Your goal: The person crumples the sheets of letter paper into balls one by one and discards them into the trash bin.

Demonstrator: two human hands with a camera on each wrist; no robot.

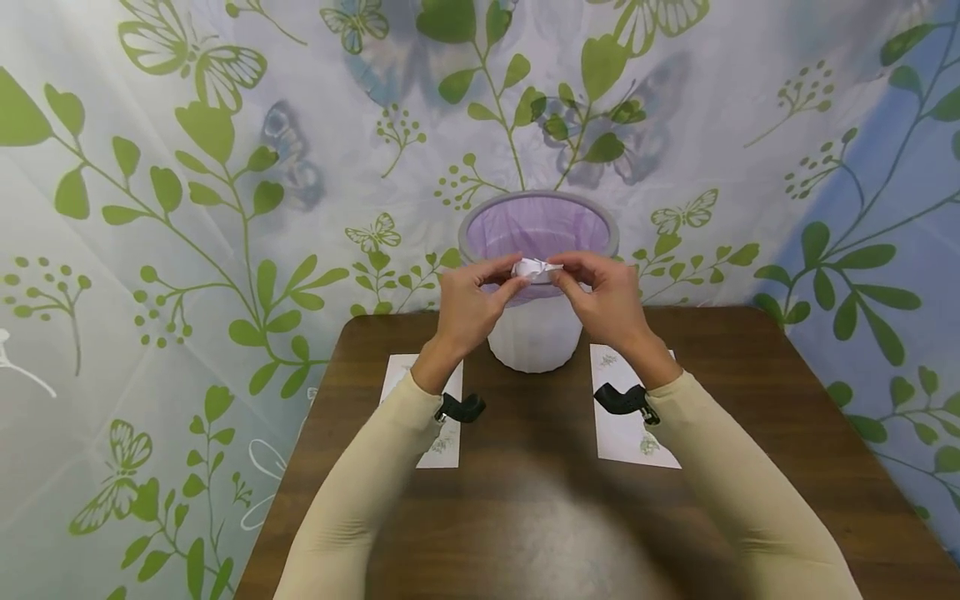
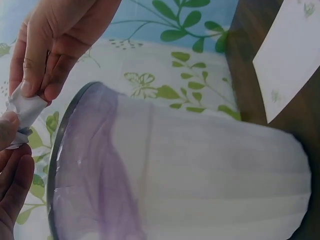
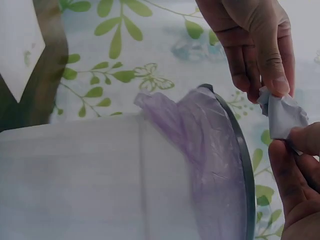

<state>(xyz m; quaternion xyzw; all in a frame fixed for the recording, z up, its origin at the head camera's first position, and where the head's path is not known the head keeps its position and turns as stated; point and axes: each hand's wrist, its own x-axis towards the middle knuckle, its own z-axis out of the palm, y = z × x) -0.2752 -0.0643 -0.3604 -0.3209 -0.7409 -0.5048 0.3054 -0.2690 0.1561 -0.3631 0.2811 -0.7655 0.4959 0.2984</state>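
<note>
Here's a small, crumpled wad of white paper (image 1: 536, 269), creased and matte, its edges folded into ragged little points, and it's up in the air at the mouth of a white bin (image 1: 534, 337)! That bin is smooth and rounded, narrower at its foot, topped by a grey rim (image 1: 536, 195), with a thin purple plastic liner (image 1: 536, 223) wrinkling over the lip. Now the hands: the left hand (image 1: 471, 304) pinches one end of the wad between thumb and fingers, the right hand (image 1: 609, 302) pinches the other, fingertips close together, neither one spread. The wad sits higher than the rim, though whether it's right over the opening or just in front is hard to judge from here. Below, on the dark wood-grain table (image 1: 525, 517), flat printed sheets lie either side, the left sheet (image 1: 447, 442) and the right sheet (image 1: 618, 437), both partly behind the forearms
</note>
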